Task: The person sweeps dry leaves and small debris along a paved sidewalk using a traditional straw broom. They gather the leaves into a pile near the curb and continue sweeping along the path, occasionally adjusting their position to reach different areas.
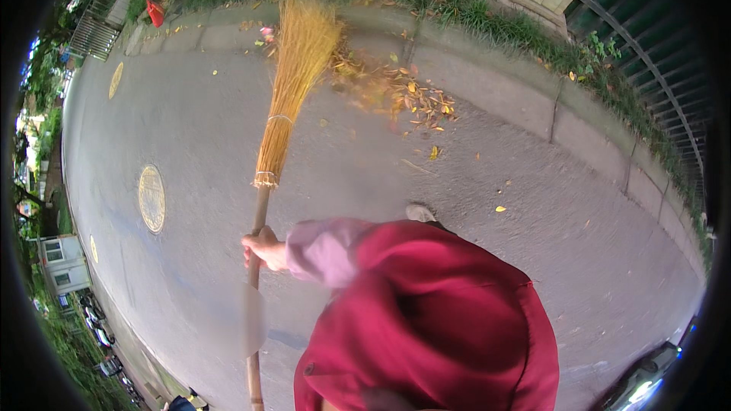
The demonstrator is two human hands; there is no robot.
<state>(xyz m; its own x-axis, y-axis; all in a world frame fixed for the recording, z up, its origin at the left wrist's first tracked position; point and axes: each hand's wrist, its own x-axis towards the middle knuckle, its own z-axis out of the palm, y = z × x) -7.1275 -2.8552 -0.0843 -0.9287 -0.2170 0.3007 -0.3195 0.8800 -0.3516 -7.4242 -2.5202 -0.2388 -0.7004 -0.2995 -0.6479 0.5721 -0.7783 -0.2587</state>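
My left hand (266,248) is wrapped around the wooden handle (260,211) of a long straw broom. Its bristle head (300,51) is bound with pale ties and spreads out at the far end, its tips blurred along the kerb. Beside the bristles, on their right, lies a blurred heap of yellow and brown fallen leaves (414,97). The handle runs down past the left side of my red garment (434,308), and part of it is smeared in the picture. My right hand is out of view. One shoe (421,213) shows beyond the garment.
A stone kerb (502,97) with a grass strip (485,17) curves along a dark metal fence (645,51). A round manhole cover (152,198) lies in the asphalt to the left. A red object (155,12) sits near the grass. A car (642,377) stands lower right, parked scooters (97,319) lower left.
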